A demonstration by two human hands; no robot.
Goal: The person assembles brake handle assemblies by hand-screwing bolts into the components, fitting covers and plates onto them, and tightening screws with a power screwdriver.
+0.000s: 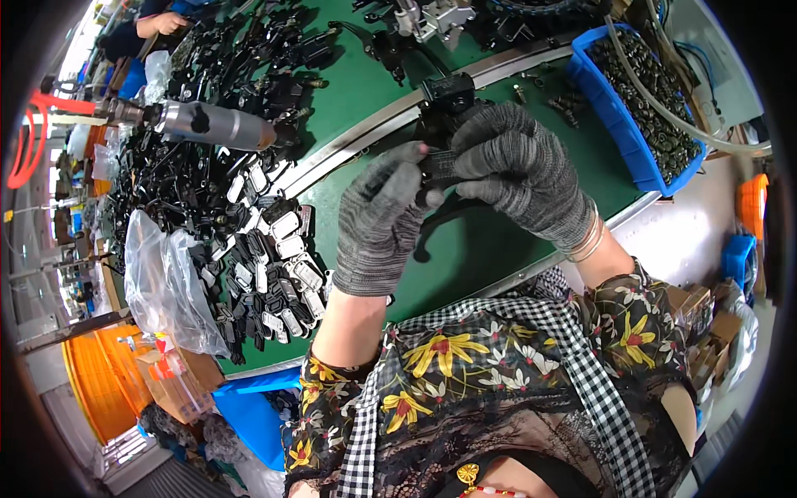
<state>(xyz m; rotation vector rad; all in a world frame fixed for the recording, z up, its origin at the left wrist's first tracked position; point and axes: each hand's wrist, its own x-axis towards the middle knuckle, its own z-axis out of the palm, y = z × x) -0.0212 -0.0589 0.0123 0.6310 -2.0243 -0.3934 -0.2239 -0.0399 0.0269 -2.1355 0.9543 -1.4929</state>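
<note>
Both my hands wear grey knitted gloves and meet over the green worktable (448, 257). Between them is a black lever assembly (440, 166), its curved lever reaching down below the fingers. My left hand (378, 220) pinches its near left side with thumb and fingers. From the right, my right hand (527, 174) closes its fingers round the part and covers much of it. A black block-shaped body (448, 91) shows just beyond the fingers; whether it belongs to the held part I cannot tell.
A grey cylindrical power tool (212, 124) hangs at left over heaped black parts (191, 183). Black-and-white small parts (278, 274) lie left of my forearm, beside a clear plastic bag (170, 282). A blue bin (610, 112) of small metal pieces stands right. A metal rail (357, 137) crosses the table. Another person's hand (170, 22) is far left.
</note>
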